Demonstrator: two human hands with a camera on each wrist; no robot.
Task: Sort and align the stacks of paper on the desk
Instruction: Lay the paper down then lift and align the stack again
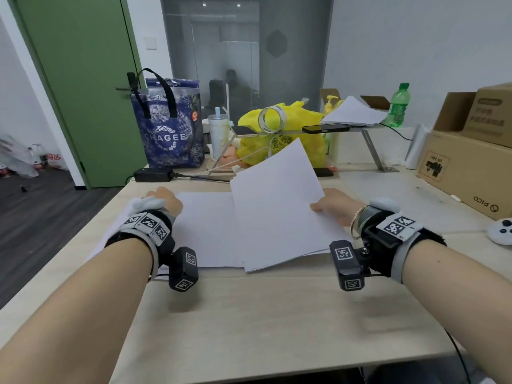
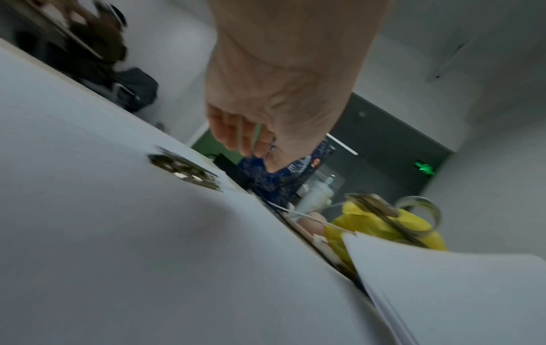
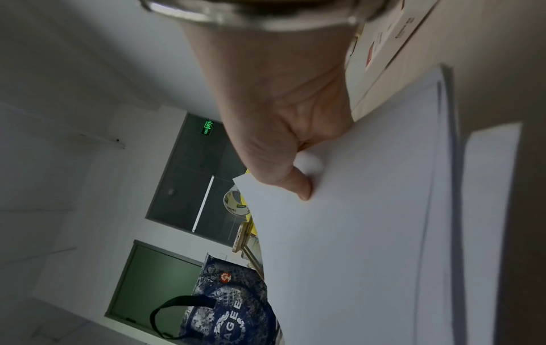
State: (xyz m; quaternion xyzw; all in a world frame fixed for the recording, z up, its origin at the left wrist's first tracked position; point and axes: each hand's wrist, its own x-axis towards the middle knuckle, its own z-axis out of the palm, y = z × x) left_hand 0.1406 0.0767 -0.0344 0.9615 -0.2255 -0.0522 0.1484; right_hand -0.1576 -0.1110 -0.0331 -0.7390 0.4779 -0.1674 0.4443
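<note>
A flat stack of white paper [image 1: 205,228] lies on the wooden desk [image 1: 263,314]. My left hand [image 1: 163,200] hovers at the stack's far left corner. In the left wrist view its fingers [image 2: 245,137] hang loosely curled just above the sheets [image 2: 118,233], with nothing between them. A second stack of sheets [image 1: 277,209] lies skewed over the flat stack's right part, its far corner lifted. My right hand [image 1: 329,207] pinches this stack's right edge. In the right wrist view the thumb [image 3: 301,186] presses on the top sheet [image 3: 369,233], and the other fingers are hidden underneath.
Behind the papers stand a blue tote bag [image 1: 169,128], a yellow plastic bag [image 1: 279,126] and a metal riser [image 1: 371,148] bearing phones, a tape roll and more paper [image 1: 354,112]. Cardboard boxes [image 1: 468,167] and a white controller [image 1: 501,231] sit at right. A power adapter [image 1: 152,174] lies at the back left.
</note>
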